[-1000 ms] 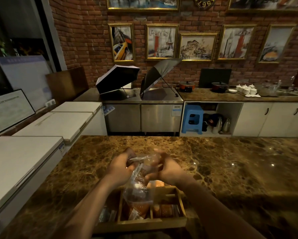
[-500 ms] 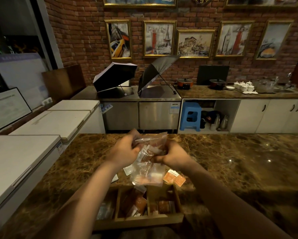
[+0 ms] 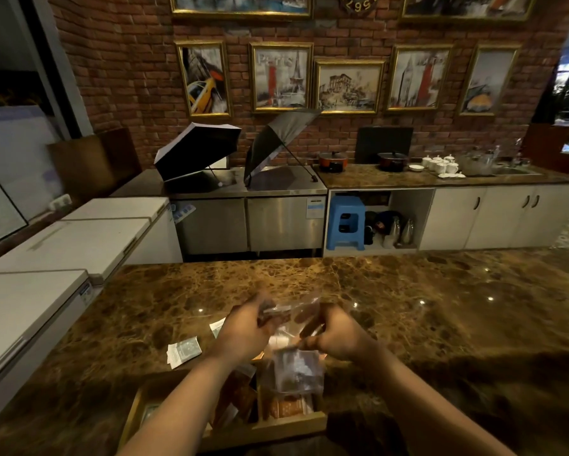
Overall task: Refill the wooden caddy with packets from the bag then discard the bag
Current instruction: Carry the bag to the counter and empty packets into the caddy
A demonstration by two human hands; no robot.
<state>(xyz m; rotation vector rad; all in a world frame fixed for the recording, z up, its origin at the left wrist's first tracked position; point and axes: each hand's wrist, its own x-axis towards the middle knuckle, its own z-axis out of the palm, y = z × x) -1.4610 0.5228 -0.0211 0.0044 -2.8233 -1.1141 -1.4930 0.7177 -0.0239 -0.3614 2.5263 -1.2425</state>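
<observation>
Nearest, the wooden caddy (image 3: 230,432) sits on the marble surface (image 3: 441,307), orange packets (image 3: 284,408) in its compartments. Above it, the left hand (image 3: 243,330) and right hand (image 3: 337,334) each have their grip pinched closed on the clear bag (image 3: 294,357), which hangs over the caddy. Farther left, white packets (image 3: 183,351) lie loose on the surface.
</observation>
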